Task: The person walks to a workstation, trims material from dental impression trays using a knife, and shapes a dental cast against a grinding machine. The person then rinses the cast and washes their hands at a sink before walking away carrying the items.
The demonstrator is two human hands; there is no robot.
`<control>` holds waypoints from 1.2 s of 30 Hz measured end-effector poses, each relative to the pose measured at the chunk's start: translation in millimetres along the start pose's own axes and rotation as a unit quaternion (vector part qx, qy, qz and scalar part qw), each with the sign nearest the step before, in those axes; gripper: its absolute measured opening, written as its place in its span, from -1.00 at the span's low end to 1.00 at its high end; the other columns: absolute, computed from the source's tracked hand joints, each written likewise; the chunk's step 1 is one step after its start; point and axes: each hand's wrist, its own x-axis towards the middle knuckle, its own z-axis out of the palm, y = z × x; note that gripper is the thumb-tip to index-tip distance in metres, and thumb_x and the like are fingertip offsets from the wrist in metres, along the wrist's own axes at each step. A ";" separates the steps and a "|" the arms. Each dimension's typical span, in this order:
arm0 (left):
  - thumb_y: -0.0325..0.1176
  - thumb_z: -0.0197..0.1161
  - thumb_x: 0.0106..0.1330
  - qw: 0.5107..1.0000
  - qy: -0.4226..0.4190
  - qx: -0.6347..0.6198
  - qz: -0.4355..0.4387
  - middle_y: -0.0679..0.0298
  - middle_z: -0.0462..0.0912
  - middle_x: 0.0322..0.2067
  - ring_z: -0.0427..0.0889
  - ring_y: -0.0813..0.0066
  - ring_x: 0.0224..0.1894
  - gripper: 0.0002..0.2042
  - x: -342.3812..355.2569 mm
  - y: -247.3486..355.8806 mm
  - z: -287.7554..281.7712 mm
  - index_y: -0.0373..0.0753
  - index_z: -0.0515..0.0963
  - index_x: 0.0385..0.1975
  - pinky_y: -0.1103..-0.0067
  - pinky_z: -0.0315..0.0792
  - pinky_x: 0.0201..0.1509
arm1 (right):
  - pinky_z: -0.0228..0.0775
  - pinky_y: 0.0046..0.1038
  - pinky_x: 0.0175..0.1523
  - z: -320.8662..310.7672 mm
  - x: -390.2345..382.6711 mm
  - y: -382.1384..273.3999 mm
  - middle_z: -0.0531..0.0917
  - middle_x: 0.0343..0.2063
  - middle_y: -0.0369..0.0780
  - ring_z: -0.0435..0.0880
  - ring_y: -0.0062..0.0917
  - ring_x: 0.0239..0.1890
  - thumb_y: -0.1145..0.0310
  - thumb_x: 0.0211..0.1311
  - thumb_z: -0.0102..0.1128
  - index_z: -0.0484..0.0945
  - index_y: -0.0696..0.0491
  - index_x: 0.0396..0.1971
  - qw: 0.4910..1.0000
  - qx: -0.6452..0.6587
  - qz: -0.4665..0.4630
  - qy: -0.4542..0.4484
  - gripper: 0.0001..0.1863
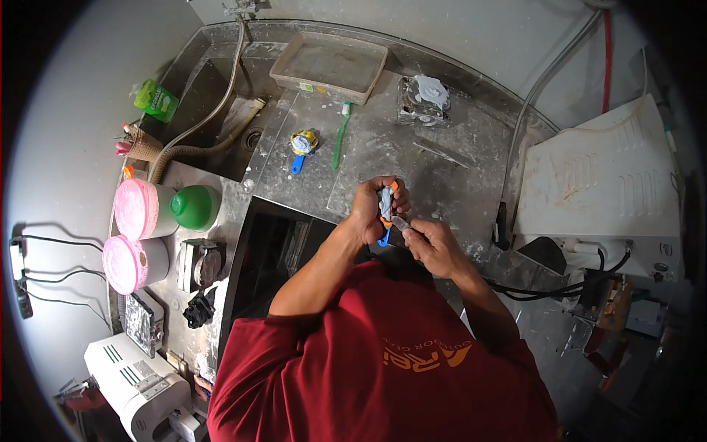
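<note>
My left hand is closed around a dental impression tray with orange material and a blue handle pointing toward me. Pale bluish-white plaster covers the middle of it. A small flat blade, probably a spatula, is pinched in my right hand; its tip meets the near end of the tray, and its grip is hidden by my fingers. Farther off to the left, a second impression tray, yellow with a blue handle, lies on the metal counter, also bearing pale plaster.
A green toothbrush, a shallow plastic basin, a metal block topped with plaster and a flat strip are beyond my hands. Left are a sink, a green bowl and pink-lidded buckets. A white machine stands right.
</note>
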 end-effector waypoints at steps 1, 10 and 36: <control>-0.19 0.00 0.41 1.000 -0.013 -0.013 -0.009 0.37 0.26 -0.64 0.27 0.50 -0.50 -0.68 1.2 -0.7 -1.7 -0.15 0.33 -0.61 0.55 0.26 -0.36 | 0.34 -0.31 -0.47 -1.3 0.2 2.4 0.54 -0.69 -0.11 0.54 -0.36 -0.67 0.35 0.46 0.13 0.54 0.18 -0.45 0.999 0.030 0.031 -0.014 -0.73; -0.20 0.01 0.38 0.999 0.039 0.024 -0.003 0.36 0.25 -0.65 0.26 0.48 -0.53 -0.69 11.1 -1.5 -5.2 -0.14 0.32 -0.63 0.56 0.23 -0.38 | 0.36 -0.20 -0.46 19.6 -5.2 -0.5 0.59 -0.63 0.03 0.59 -0.03 -0.59 0.37 0.39 0.18 0.55 0.17 -0.44 0.966 -0.181 -0.108 0.150 -0.79; -0.24 0.02 0.47 0.985 0.150 0.033 -0.079 0.32 0.36 -0.53 0.35 0.44 -0.45 -0.75 91.0 -61.7 21.4 -0.18 0.40 -0.46 0.47 0.34 -0.30 | 0.43 -0.07 -0.27 -23.0 -54.7 40.4 0.59 -0.52 0.07 0.61 0.11 -0.37 0.05 0.32 0.27 0.56 0.14 -0.34 0.914 -0.053 0.034 0.400 -0.61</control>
